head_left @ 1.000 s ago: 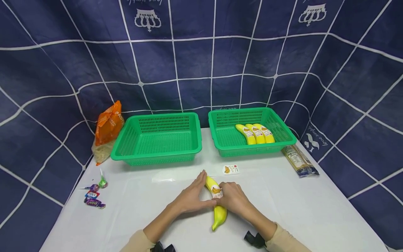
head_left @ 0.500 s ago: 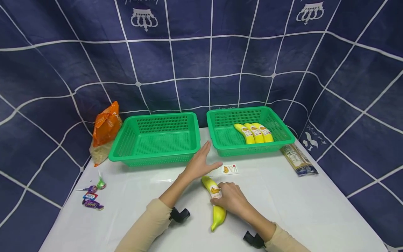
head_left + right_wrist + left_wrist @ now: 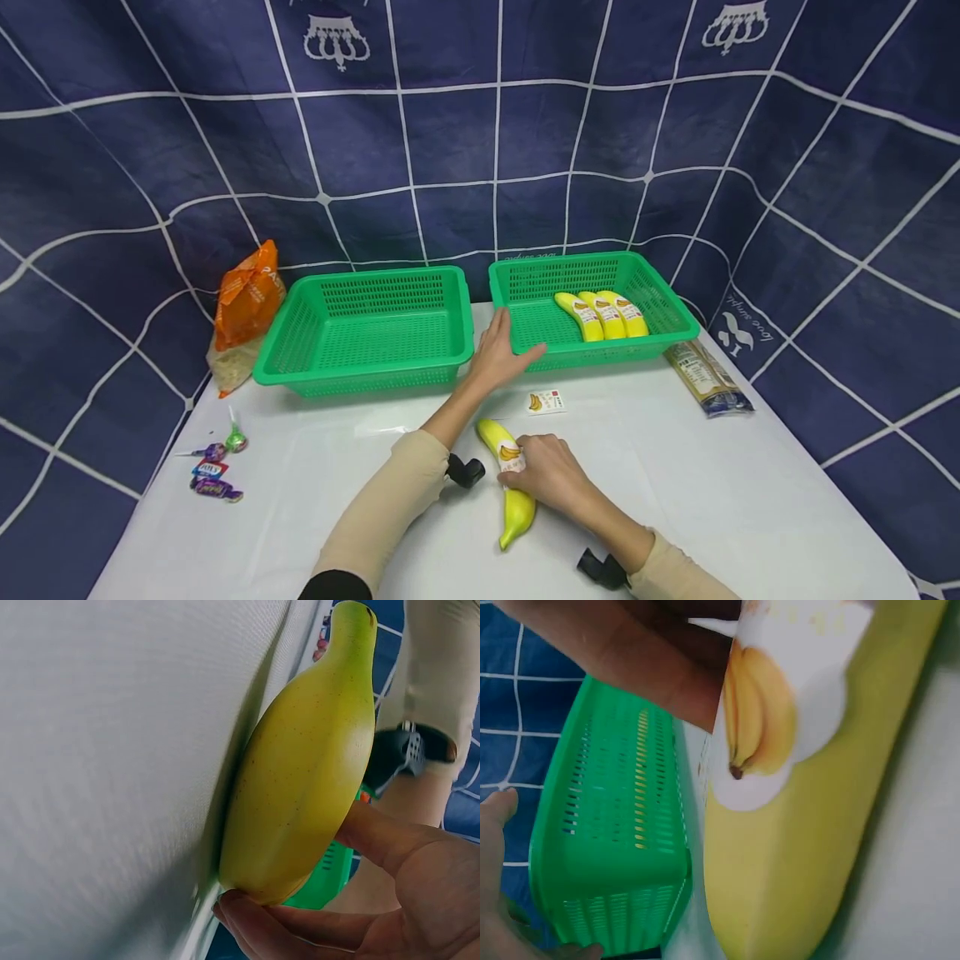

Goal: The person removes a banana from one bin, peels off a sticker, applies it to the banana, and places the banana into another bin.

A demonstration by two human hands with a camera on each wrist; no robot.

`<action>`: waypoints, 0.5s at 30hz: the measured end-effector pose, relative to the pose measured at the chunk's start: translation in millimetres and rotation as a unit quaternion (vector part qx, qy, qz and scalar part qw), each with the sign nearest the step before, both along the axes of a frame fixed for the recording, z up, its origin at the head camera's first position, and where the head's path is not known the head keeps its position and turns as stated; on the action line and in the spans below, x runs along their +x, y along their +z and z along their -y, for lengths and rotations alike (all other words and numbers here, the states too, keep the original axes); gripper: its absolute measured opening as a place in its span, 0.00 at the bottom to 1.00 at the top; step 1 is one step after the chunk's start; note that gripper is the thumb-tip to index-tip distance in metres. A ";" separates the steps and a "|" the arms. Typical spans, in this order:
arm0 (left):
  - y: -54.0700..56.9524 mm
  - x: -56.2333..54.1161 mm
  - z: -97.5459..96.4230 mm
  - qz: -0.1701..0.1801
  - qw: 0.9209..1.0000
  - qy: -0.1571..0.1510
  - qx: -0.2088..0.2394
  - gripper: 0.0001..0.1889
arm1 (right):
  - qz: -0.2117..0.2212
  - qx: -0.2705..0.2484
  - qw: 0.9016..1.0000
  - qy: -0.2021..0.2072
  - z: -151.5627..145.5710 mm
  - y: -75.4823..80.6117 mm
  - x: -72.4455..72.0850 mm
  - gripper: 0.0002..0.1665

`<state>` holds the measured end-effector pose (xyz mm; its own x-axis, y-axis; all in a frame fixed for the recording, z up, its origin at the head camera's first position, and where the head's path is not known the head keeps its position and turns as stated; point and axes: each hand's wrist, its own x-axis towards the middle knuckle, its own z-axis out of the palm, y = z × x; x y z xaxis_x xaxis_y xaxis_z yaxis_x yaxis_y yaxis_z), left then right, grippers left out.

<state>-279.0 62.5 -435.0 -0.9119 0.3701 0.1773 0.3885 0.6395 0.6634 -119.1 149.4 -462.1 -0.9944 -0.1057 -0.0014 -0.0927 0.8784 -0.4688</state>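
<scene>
A yellow banana (image 3: 517,521) with a white fruit-picture sticker (image 3: 511,455) lies lengthwise on the table. My right hand (image 3: 551,471) grips its middle from the right, thumb and fingers on either side, also visible in the right wrist view. The left hand (image 3: 497,357) reaches forward, fingers extended and thumb spread, by the near left corner of the right green basket (image 3: 592,358); whether it touches the rim I cannot tell. Inside that basket three stickered bananas (image 3: 611,321) lie side by side. A flat banana-print card (image 3: 546,402) rests between the basket and the held banana.
Another green basket (image 3: 367,371) stands at the back left, beside an orange bag (image 3: 251,296). Lollipops (image 3: 236,437) and wrapped candies (image 3: 216,487) lie on the left. A brown-and-blue packet (image 3: 708,379) lies right of the right basket. Patterned blue cloth (image 3: 450,142) hangs behind.
My left hand has left the banana and moved forward and to the right, up to the right basket. The right hand keeps its grip on the banana in place.
</scene>
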 end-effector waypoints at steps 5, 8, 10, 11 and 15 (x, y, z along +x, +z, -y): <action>-3.7 -7.7 -6.4 0.032 0.999 -0.001 0.005 0.57 | 0.003 -0.009 1.000 0.001 -0.3 -0.9 -0.6 0.23; -6.2 -10.5 -8.5 0.040 0.999 -0.003 0.004 0.58 | 0.006 -0.017 1.000 0.001 -0.2 -1.1 -0.5 0.21; -7.8 -12.7 -9.4 0.039 0.999 -0.006 0.005 0.58 | 0.008 -0.021 1.000 0.000 -0.3 -1.0 -0.3 0.20; -8.4 -13.7 -9.8 0.039 0.999 -0.007 0.006 0.59 | 0.009 -0.022 1.000 0.000 -0.5 -1.1 -0.2 0.19; -9.8 -18.2 -11.2 0.043 0.999 -0.020 0.020 0.60 | 0.016 -0.028 0.999 -0.001 -1.8 0.1 -1.5 0.18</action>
